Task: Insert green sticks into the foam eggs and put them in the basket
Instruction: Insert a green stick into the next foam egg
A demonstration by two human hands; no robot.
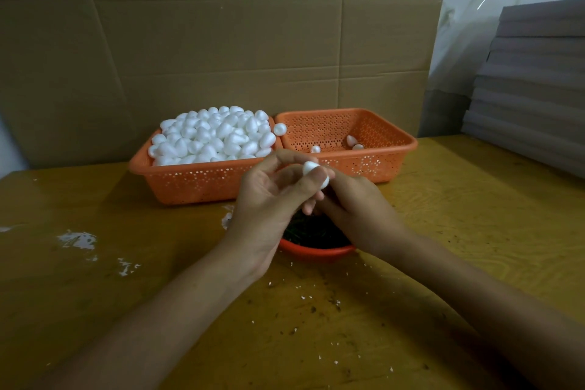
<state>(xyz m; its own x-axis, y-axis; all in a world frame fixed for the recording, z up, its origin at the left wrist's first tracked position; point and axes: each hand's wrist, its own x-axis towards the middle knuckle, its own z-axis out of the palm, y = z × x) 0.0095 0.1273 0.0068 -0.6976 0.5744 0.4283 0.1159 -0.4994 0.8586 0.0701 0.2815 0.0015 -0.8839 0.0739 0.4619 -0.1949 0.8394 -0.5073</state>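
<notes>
My left hand pinches a white foam egg between thumb and fingers, just in front of the two baskets. My right hand meets it from the right, fingers curled at the egg's underside; any stick it holds is hidden. Beneath both hands sits a small orange bowl of dark green sticks. The left orange basket is heaped with foam eggs. The right orange basket holds three eggs on its floor.
One loose egg rests on the rim between the baskets. A cardboard wall stands behind them. Grey sheets are stacked at the right. White foam crumbs and dark specks lie scattered on the yellow wooden table.
</notes>
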